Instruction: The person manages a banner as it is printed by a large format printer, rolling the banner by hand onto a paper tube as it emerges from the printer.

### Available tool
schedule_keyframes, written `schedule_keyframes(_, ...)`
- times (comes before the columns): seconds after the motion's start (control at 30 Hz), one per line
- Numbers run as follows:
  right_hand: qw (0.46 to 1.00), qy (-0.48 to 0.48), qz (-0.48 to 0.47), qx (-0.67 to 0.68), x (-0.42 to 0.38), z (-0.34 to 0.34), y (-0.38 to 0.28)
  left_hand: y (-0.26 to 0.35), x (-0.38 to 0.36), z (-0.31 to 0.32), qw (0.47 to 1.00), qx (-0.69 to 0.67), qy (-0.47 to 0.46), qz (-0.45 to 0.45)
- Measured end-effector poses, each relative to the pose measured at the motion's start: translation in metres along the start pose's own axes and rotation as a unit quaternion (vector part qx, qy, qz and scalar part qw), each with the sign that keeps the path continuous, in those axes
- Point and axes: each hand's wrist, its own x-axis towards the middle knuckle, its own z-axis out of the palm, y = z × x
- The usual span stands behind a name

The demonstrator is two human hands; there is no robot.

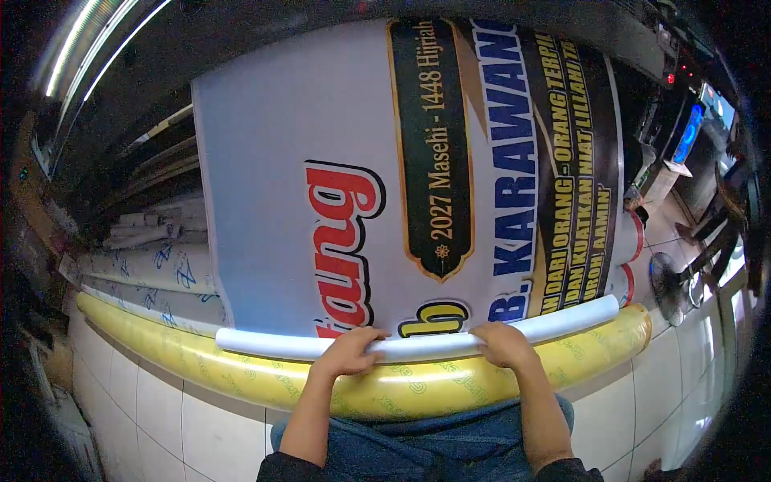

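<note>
A large printed banner (281, 120) hangs down in front of me, with red, blue and gold lettering on white and dark areas. Its lower end is wound into a white roll (434, 349) that lies crosswise. My left hand (354, 351) is closed over the roll left of its middle, fingers curled over the top. To the right of the middle, my right hand (504, 344) grips the same roll, its fingertips partly hidden. Directly beneath lies a thick yellow-wrapped roll (401, 391) with green print, close against my legs.
Several wrapped white rolls (152, 267) are stacked at the left. A standing fan (665, 277) and a lit blue screen (687, 132) are at the right. White floor tiles (201, 426) surround my legs (418, 446). Bright tube lights (88, 48) show at the upper left.
</note>
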Motion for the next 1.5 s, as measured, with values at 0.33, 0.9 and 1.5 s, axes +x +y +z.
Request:
schedule_keyframes(0.33, 0.993, 0.074, -0.071, -0.055, 0.007, 0.033, -0.029, 0.021, 0.019, 0.04, 0.991, 0.103, 0.08, 0.027)
schedule_keyframes(0.9, 0.982, 0.127, -0.136, -0.037, 0.019, 0.046, -0.044, 0.022, 0.016, 0.039, 0.99, 0.107, 0.089, 0.027)
schedule_keyframes(1.5, 0.984, 0.1, -0.145, 0.012, 0.009, 0.023, -0.017, 0.023, 0.016, 0.039, 0.991, 0.094, 0.09, 0.019)
